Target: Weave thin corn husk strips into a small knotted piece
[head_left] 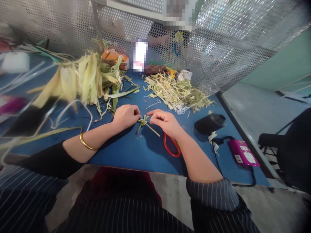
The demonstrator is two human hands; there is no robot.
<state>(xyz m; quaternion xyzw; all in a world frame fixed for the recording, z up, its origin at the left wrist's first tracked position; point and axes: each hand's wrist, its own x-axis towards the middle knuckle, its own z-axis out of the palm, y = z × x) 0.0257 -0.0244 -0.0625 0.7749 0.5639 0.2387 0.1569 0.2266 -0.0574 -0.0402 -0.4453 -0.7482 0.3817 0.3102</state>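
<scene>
A small green knotted corn-husk piece [143, 122] with several stubby ends and one longer strip lies between my hands, just above the blue table. My left hand [127, 116] is closed, its thumb and index finger pinching the piece at its left side. On the other side, my right hand [167, 121] has its fingers curled in and its thumb and fingertips drawn together close to the piece. Whatever is in those fingertips is too small to make out. Partly under my right wrist lies a red scissor handle [172, 146]; the blades are hidden.
A heap of corn husks [85, 79] lies at the back left, with husk scraps [178, 90] at the back right. On the right are a black cylinder [210, 123] and a magenta power strip [243, 152]. A perforated metal screen [123, 22] borders the table's back.
</scene>
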